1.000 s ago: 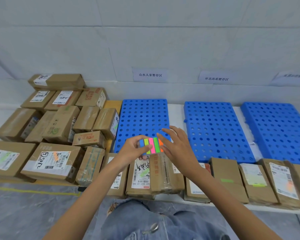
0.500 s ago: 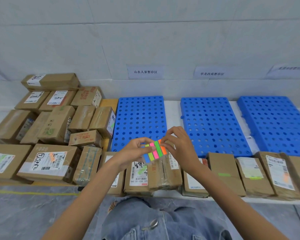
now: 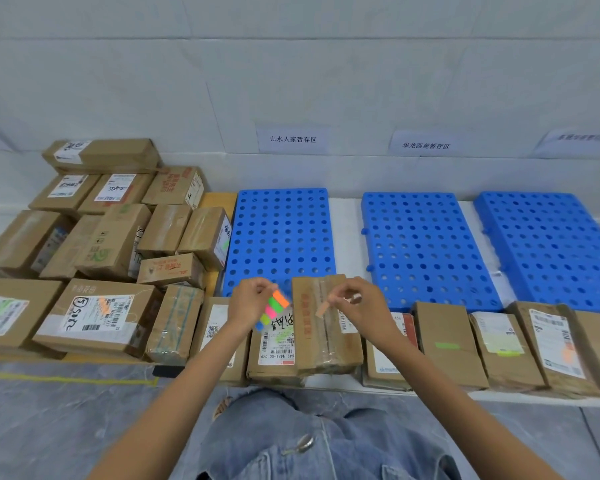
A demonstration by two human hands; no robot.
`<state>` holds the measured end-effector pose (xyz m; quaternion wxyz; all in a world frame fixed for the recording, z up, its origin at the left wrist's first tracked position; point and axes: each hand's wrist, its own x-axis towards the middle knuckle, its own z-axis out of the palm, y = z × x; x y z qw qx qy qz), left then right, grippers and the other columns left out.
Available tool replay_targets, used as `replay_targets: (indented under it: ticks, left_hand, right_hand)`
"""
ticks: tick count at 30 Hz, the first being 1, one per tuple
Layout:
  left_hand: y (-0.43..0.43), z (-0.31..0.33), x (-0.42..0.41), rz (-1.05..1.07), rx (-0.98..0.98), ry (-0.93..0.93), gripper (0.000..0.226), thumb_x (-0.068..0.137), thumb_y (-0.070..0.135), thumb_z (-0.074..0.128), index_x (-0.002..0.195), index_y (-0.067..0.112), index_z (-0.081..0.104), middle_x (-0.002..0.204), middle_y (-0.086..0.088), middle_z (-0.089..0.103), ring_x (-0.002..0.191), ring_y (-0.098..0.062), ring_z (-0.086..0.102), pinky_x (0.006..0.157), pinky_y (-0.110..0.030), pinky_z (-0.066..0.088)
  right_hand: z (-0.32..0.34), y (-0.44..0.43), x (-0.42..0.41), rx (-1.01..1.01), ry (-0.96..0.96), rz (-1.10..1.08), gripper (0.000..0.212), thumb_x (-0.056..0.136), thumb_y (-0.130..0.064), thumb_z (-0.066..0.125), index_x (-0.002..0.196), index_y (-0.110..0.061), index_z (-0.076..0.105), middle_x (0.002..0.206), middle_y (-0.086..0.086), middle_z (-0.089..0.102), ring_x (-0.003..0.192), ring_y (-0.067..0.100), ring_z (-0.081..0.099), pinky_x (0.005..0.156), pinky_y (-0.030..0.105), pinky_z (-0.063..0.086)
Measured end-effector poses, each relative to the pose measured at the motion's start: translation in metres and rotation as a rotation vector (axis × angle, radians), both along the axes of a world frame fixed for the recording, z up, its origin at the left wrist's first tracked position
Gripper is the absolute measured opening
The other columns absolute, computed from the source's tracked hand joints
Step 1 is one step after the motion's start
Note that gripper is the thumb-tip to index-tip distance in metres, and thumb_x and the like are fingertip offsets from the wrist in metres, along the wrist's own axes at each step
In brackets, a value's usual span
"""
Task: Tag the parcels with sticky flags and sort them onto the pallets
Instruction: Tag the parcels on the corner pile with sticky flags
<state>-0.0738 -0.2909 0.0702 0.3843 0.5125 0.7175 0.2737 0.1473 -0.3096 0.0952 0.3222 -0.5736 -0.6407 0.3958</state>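
Note:
My left hand [image 3: 248,301] grips a pad of sticky flags [image 3: 273,308] with orange, green, pink, yellow and blue strips. My right hand [image 3: 357,304] pinches a single orange flag [image 3: 324,308], held apart from the pad. Both hands hover over a tape-wrapped brown parcel [image 3: 326,327] in the front row. Beside it lies a parcel with a white label [image 3: 274,344]. Three blue perforated pallets lie behind: left [image 3: 281,237], middle [image 3: 426,247], right [image 3: 551,244].
A heap of brown parcels [image 3: 108,244] fills the left side. More parcels [image 3: 499,344], some with green or orange flags, line the front edge at the right. Paper signs [image 3: 292,139] hang on the white wall above the pallets. My knees in jeans are below.
My right hand has peeled an orange flag off the pad and drawn it to the right. The pad in my left hand has tilted and moved slightly left.

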Motion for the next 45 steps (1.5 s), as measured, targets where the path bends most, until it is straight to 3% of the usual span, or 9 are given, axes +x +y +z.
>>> replay_targets:
  ticks: [5,9,14,18,22,26,30,34,45]
  left_hand:
    - [-0.017,-0.056,-0.009,-0.133,-0.131,0.165,0.023,0.092,0.018,0.059,0.07,0.022,0.064,0.081,0.001,0.067,0.083,-0.018,0.064,0.073,-0.029,0.048]
    - [-0.02,-0.074,-0.009,-0.176,-0.1,0.267,0.014,0.093,0.012,0.055,0.102,0.013,0.066,0.107,-0.004,0.062,0.107,-0.02,0.058,0.088,-0.026,0.045]
    - [-0.026,-0.059,0.02,-0.334,-0.011,0.133,0.031,0.099,0.022,0.043,0.128,0.02,0.056,0.127,0.009,0.054,0.117,-0.008,0.049,0.1,-0.024,0.039]
    - [-0.028,-0.044,0.04,-0.217,-0.082,-0.139,0.031,0.101,0.019,0.036,0.12,0.032,0.057,0.107,0.007,0.065,0.092,-0.011,0.063,0.081,-0.026,0.053]
    - [-0.009,-0.014,0.026,-0.095,-0.015,-0.235,0.031,0.101,0.018,0.039,0.123,0.034,0.054,0.106,0.019,0.059,0.093,0.005,0.058,0.078,-0.01,0.048]
    - [0.036,0.022,-0.011,-0.048,0.102,-0.246,0.033,0.1,0.019,0.042,0.131,0.027,0.049,0.114,0.02,0.051,0.104,0.01,0.049,0.086,-0.004,0.04]
    - [0.106,0.048,-0.063,0.001,0.117,-0.322,0.038,0.1,0.025,0.044,0.136,0.017,0.049,0.131,0.007,0.052,0.12,-0.008,0.05,0.104,-0.029,0.042]
    - [0.175,0.07,-0.124,0.052,0.122,-0.396,0.035,0.1,0.02,0.044,0.134,0.015,0.051,0.129,0.007,0.054,0.117,-0.011,0.053,0.095,-0.025,0.044]
    - [0.305,0.041,-0.263,-0.035,-0.064,-0.212,0.036,0.098,0.018,0.045,0.134,0.014,0.052,0.136,-0.002,0.053,0.123,-0.017,0.05,0.107,-0.038,0.039]
  right_hand:
    - [-0.033,-0.005,0.005,-0.196,-0.091,-0.163,0.019,0.082,-0.021,0.07,0.066,-0.027,0.061,0.086,-0.01,0.053,0.082,0.008,0.051,0.069,0.018,0.039]
    - [-0.061,-0.008,0.004,-0.185,-0.101,-0.297,0.013,0.081,-0.019,0.071,0.083,-0.023,0.059,0.104,-0.002,0.049,0.096,0.016,0.052,0.087,0.028,0.045]
    - [-0.07,-0.011,-0.001,-0.354,0.063,-0.212,0.07,0.078,-0.028,0.074,0.133,-0.023,0.031,0.121,-0.005,0.044,0.111,0.015,0.051,0.091,0.033,0.047]
    - [-0.064,-0.007,-0.009,-0.36,0.118,-0.147,0.047,0.086,-0.025,0.065,0.124,-0.027,0.038,0.109,-0.007,0.054,0.097,0.006,0.057,0.068,0.014,0.043]
    - [-0.044,0.021,-0.018,-0.293,0.215,-0.194,0.024,0.096,-0.03,0.048,0.121,-0.03,0.05,0.112,-0.007,0.063,0.099,0.011,0.062,0.084,0.035,0.052]
    - [0.001,0.07,-0.049,-0.22,0.357,-0.131,0.025,0.098,-0.029,0.044,0.12,-0.03,0.056,0.108,-0.009,0.067,0.101,0.011,0.064,0.082,0.03,0.051]
    - [0.037,0.134,-0.098,-0.327,0.544,-0.08,0.035,0.094,-0.025,0.054,0.127,-0.037,0.052,0.119,-0.005,0.064,0.107,0.015,0.062,0.089,0.039,0.052]
    - [0.056,0.201,-0.154,-0.419,0.453,-0.021,0.053,0.093,-0.021,0.055,0.131,-0.052,0.034,0.112,-0.006,0.064,0.1,0.012,0.062,0.076,0.032,0.052]
    - [0.015,0.379,-0.291,-0.981,0.289,-0.251,0.037,0.083,-0.035,0.067,0.106,-0.01,0.051,0.097,0.016,0.052,0.077,0.029,0.055,0.067,0.044,0.049]
